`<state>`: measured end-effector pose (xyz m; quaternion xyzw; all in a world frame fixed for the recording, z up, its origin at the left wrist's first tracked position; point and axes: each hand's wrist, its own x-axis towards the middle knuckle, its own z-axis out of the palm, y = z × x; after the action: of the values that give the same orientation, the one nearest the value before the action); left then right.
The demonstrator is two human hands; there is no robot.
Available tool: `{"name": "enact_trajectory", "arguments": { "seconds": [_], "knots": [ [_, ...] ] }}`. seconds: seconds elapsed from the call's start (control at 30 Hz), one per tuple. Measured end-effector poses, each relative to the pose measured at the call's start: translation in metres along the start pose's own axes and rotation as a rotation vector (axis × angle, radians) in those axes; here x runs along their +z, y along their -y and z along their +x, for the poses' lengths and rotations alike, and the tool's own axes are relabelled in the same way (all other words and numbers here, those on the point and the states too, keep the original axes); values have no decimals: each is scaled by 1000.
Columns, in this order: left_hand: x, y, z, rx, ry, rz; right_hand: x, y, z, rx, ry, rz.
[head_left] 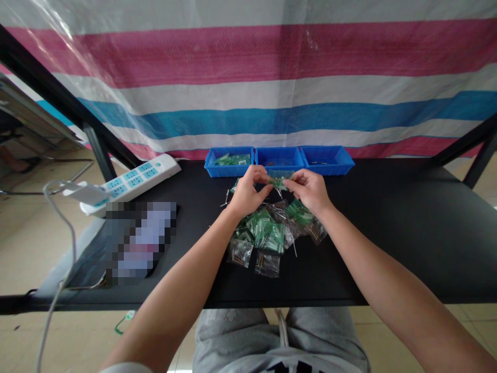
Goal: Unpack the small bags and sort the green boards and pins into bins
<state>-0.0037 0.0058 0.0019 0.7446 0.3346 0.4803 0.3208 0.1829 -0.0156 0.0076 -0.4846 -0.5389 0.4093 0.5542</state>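
Between my two hands is a small green plastic packet (278,181), held up just in front of the blue bins. My left hand (250,190) pinches its left side with thumb and fingers. On the right side, my right hand (308,189) grips it the same way. Below the hands lies a pile of green packets (267,231), mixed with clear bags (240,252) that hold small brass-coloured pieces. Another clear bag (267,264) sits at the near edge of the pile. Thin metal pieces stick out among them. What the held packet contains is too small to tell.
Three joined blue bins (229,172) stand at the back; the left one holds green packets. A white power strip (135,181) with a plugged-in cable (72,233) lies on the left. A blurred-out phone-like object (145,241) is near it. Black frame bars (70,98) rise at the sides.
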Motion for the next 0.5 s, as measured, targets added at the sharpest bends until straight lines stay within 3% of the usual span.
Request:
{"name": "enact_trajectory", "arguments": {
  "seconds": [0.13,0.23,0.33,0.5],
  "knots": [
    [0,-5,-3,183,72,248,1,1,0,27,-31,50],
    [0,-7,-3,223,56,339,2,2,0,41,-36,83],
    [-4,-5,0,170,-20,477,2,1,1,32,-43,89],
    [-24,4,6,-36,-159,698,-2,0,4,5,-38,19]
  ]
}}
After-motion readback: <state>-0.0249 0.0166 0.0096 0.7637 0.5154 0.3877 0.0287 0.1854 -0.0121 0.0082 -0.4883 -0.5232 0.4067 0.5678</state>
